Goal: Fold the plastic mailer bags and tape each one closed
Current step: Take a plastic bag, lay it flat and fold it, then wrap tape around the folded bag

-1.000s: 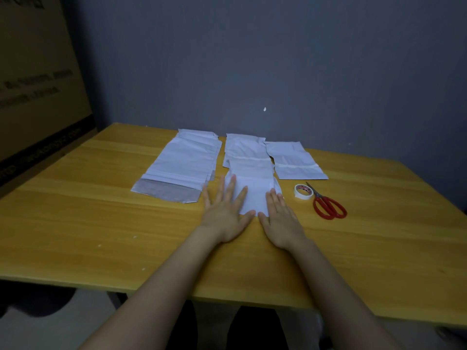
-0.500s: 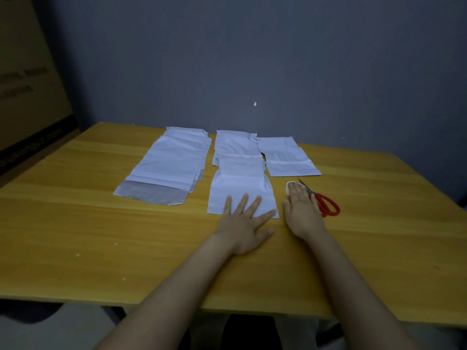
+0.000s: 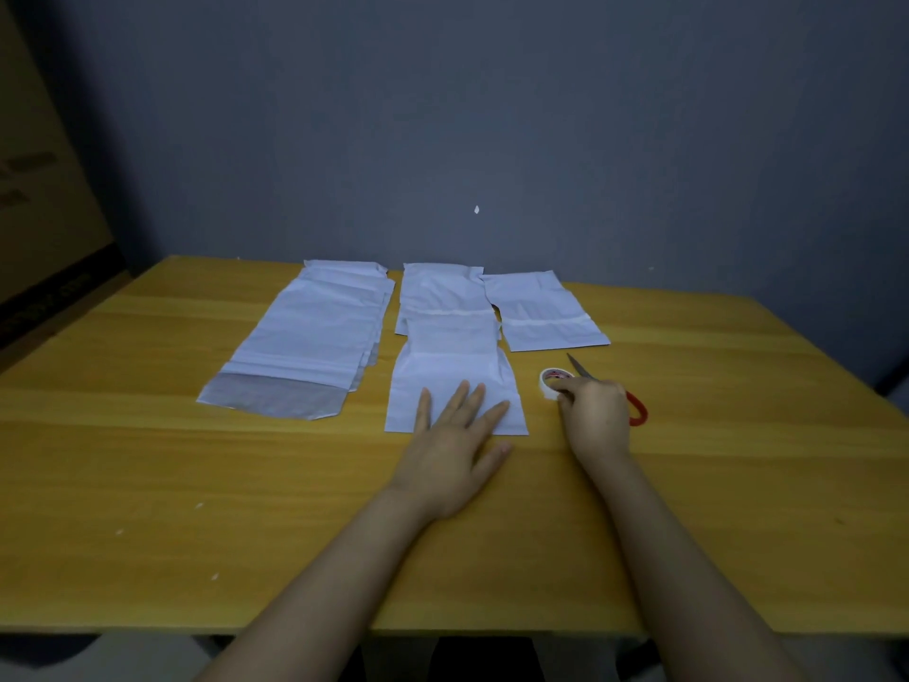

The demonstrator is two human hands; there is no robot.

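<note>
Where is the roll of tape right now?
In the head view, the tape roll lies on the table, right of centre, between the folded mailer bag and the red scissors, with the right hand curling its fingers onto it.

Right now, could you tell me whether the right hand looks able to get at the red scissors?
Probably yes: the right hand grips the tape roll, and the red scissors lie directly beside it on the table, partly hidden by the hand, with nothing else covering them.

Head-worn camera looks down across the table (image 3: pixel 147 484).
</note>
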